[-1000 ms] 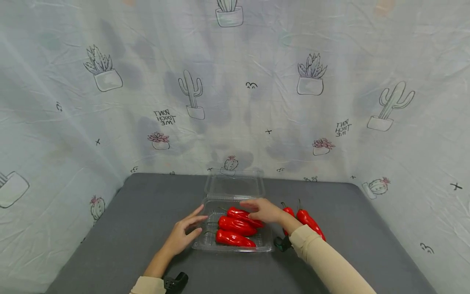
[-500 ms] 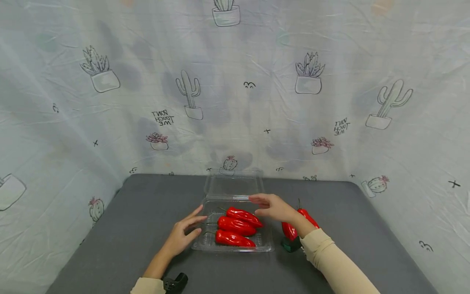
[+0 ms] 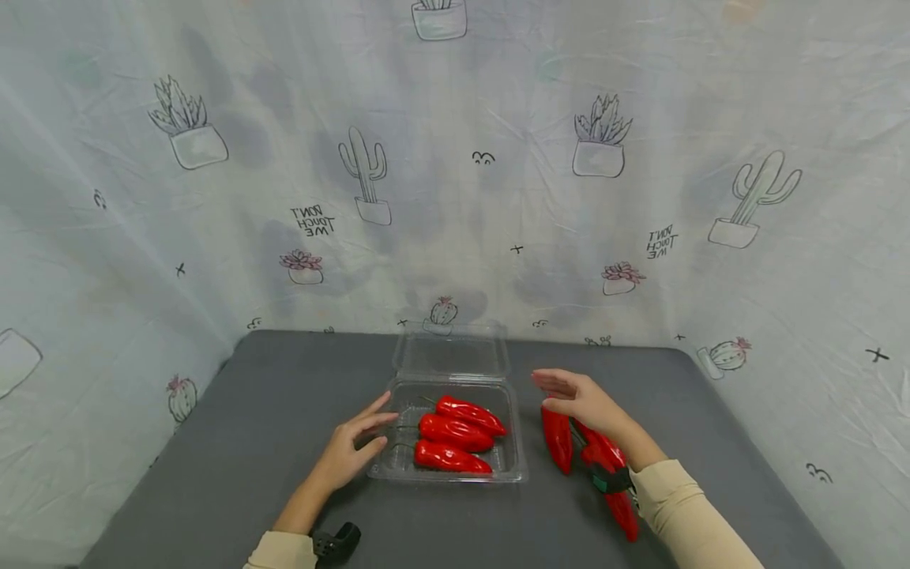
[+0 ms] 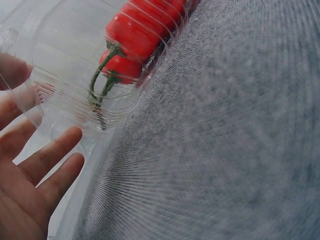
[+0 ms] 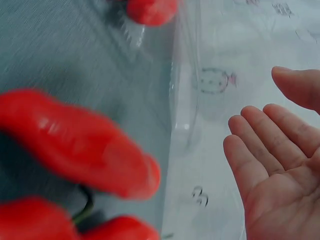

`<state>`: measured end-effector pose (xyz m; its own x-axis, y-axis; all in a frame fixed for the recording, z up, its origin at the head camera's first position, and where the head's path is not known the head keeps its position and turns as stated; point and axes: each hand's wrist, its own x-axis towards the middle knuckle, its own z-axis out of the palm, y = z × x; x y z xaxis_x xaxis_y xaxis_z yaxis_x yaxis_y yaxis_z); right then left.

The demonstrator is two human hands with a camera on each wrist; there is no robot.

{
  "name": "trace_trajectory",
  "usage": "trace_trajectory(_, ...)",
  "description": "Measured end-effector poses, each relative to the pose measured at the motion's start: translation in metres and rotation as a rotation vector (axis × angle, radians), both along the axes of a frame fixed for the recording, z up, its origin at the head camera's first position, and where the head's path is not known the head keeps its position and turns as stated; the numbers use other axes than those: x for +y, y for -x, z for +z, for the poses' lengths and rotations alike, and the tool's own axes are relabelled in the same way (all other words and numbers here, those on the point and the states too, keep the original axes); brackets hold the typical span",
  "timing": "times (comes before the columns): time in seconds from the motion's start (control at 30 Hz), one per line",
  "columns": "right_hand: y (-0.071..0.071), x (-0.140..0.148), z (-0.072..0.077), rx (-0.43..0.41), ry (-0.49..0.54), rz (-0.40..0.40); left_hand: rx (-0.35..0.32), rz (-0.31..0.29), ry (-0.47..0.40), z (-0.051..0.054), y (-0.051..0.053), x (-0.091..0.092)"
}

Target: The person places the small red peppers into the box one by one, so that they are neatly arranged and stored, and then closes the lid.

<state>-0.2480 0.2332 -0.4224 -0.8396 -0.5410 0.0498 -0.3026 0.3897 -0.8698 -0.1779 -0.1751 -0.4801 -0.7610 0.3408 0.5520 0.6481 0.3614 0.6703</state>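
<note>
Three red peppers (image 3: 455,433) lie side by side in a clear plastic clamshell box (image 3: 517,466), stems toward the left. My left hand (image 3: 348,449) is at the box's left side with fingers spread; in the left wrist view some fingertips show through the clear plastic, and I cannot tell how firmly they touch. Over the loose peppers on the right hovers my right hand (image 3: 590,407), its fingers extended and holding nothing. Below it lies one pepper (image 3: 558,438), large in the right wrist view. More red pepper (image 3: 622,514) shows around my right wrist, partly hidden by it.
The box's hinged lid (image 3: 451,352) stands raised at the back. A grey cloth-covered table (image 3: 284,411) lies beneath everything. Behind it hangs a pale curtain (image 3: 441,197) printed with cactus drawings. Dark wrist cameras (image 3: 337,543) are worn on both wrists.
My right hand has moved from above the boxed peppers to the right, over the loose ones. The left hand stays by the box. The view has shifted slightly.
</note>
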Motion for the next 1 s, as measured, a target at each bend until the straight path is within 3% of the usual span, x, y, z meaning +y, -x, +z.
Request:
trace_trajectory(0.57, -0.015, 0.056, -0.026, 0.068, 0.03, -0.12, 0.005, -0.014, -0.001, 0.0, 0.002, 0.0)
trace_trajectory(0.77, -0.022, 0.072, -0.033, 0.033, 0.003, -0.195, -0.004, -0.011, 0.002, 0.0, 0.002, 0.0)
trace_trajectory(1.0, -0.029, 0.082, -0.04, -0.001, -0.025, -0.197, 0.0, -0.013, -0.001, 0.0, 0.001, 0.0)
